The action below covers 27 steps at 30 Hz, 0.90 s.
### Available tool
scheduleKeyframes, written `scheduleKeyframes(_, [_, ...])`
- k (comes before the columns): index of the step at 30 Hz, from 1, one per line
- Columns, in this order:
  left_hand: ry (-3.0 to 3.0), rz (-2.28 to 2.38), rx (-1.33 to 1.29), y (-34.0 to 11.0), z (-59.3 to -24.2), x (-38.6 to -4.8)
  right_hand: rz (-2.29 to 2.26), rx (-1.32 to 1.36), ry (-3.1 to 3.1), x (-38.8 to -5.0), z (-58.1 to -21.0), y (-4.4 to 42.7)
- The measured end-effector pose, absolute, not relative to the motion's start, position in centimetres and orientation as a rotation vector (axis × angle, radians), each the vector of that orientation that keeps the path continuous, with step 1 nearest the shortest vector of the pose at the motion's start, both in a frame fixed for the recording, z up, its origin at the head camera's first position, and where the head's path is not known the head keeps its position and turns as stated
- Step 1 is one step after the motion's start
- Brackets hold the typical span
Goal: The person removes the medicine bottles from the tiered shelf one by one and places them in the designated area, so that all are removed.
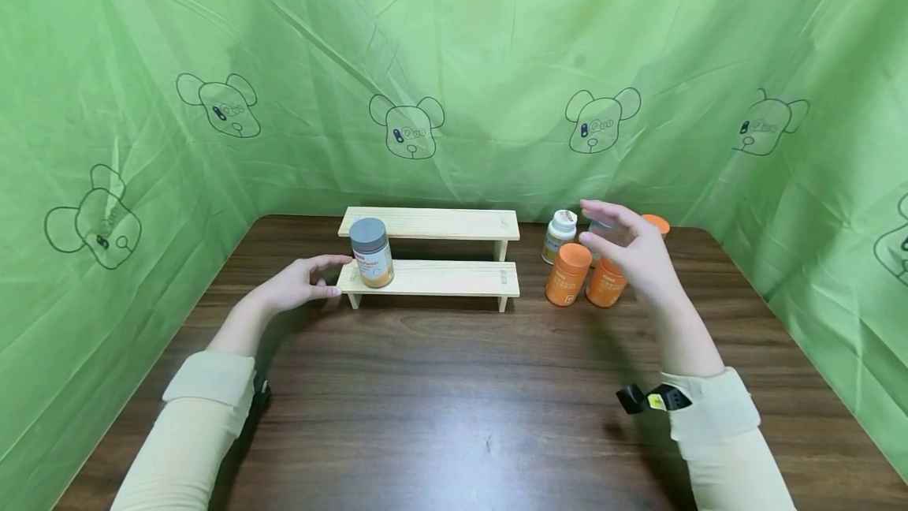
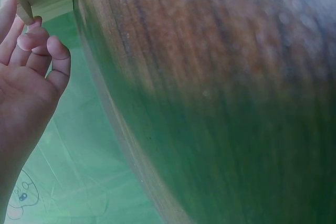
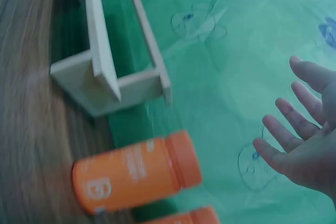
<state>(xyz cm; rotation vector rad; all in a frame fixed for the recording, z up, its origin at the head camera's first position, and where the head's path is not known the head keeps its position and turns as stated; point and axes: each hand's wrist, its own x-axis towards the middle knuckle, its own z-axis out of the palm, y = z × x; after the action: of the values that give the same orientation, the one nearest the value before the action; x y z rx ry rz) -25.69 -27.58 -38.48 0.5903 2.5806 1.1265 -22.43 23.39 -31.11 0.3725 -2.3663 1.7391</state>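
A two-step wooden rack (image 1: pixel 447 278) stands on the table. On the left end of its lower step sits a jar (image 1: pixel 372 255) with a grey lid and a white and orange label. My left hand (image 1: pixel 294 286) holds the left end of that step, thumb toward the front and fingers curled behind, beside the jar. Over a group of bottles at the right hovers my right hand (image 1: pixel 634 251), fingers spread and nothing in it. Below it stand two orange bottles (image 1: pixel 567 274); a white-capped bottle (image 1: pixel 560 236) is behind them. The hand partly hides other bottles.
A third orange cap (image 1: pixel 656 223) shows behind the right hand. Green cloth (image 1: pixel 496 38) with bear outlines hangs behind and at both sides of the brown wooden table (image 1: pixel 426 385). The rack's upper step (image 1: pixel 429 221) lies behind the lower one.
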Motion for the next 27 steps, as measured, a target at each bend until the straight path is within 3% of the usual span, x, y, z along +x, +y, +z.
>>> scheduleKeyframes(13, [2.615,1.141,0.587,-29.1,-41.7,-27.5,1.900,0.583,-2.230,-23.0,-29.6,17.1])
scheduleKeyframes(27, [2.588,1.166,0.596,-29.3,-41.9,-27.8,1.996,0.827,-2.159,-22.9,-28.8,10.6])
